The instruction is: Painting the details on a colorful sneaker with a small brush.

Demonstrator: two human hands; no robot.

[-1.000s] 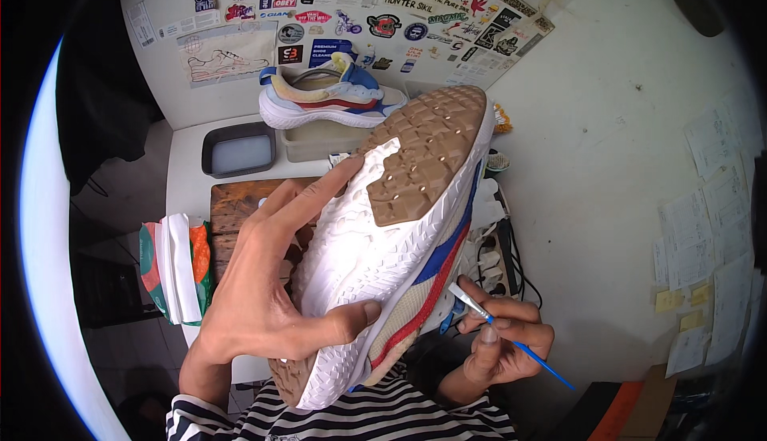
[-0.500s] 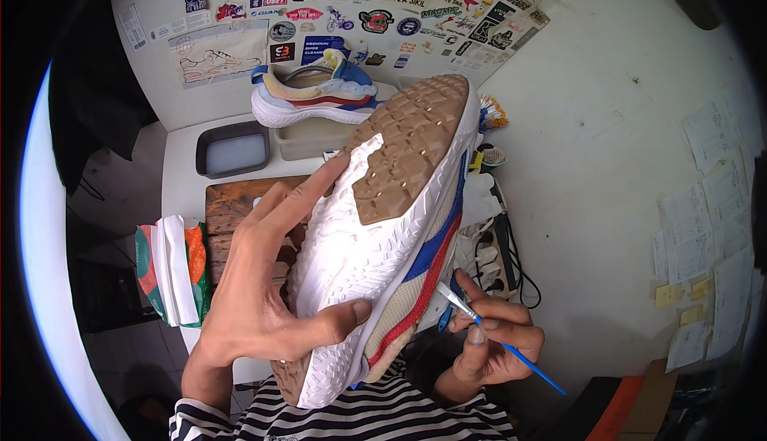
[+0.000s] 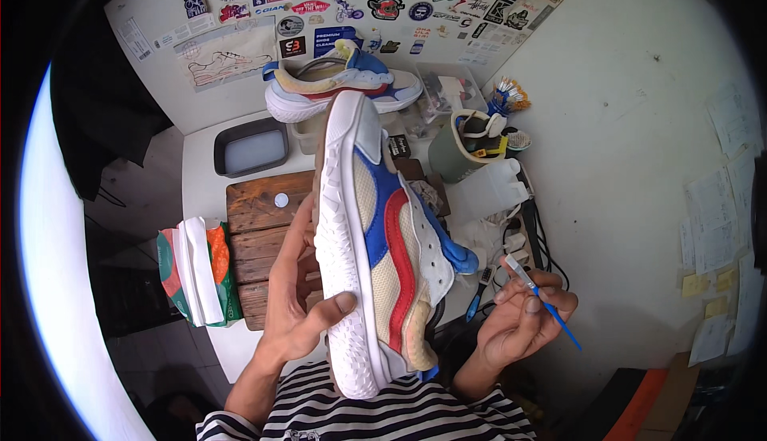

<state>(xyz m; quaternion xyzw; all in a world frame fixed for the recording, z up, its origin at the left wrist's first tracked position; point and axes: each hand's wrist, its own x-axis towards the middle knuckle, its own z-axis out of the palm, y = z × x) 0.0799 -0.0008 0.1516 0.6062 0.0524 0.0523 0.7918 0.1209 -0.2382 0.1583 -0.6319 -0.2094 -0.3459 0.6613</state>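
Note:
My left hand (image 3: 297, 305) grips a sneaker (image 3: 391, 257) by its white midsole, the thumb pressed on the sidewall. The shoe is held up on its side edge, toe pointing away from me. Its upper shows beige mesh, blue panels, a red stripe and pale eyelet panels without laces. To the right, my right hand (image 3: 527, 313) pinches a small flat paintbrush (image 3: 521, 272) with a blue handle and pale bristles, clear of the shoe. A matching sneaker (image 3: 351, 81) stands at the back of the table.
Under the shoe lies a slatted wooden board (image 3: 260, 225) with a small white disc. A dark tray (image 3: 220, 165) holds cloudy liquid. A tissue pack (image 3: 196, 269) sits left. On the right are a green tool cup (image 3: 451, 157), a white container (image 3: 491, 185) and a power strip (image 3: 531, 237).
My left hand has rolled the sneaker from showing its brown and white sole to showing its side and upper. My right hand with the paintbrush has moved right, away from the shoe.

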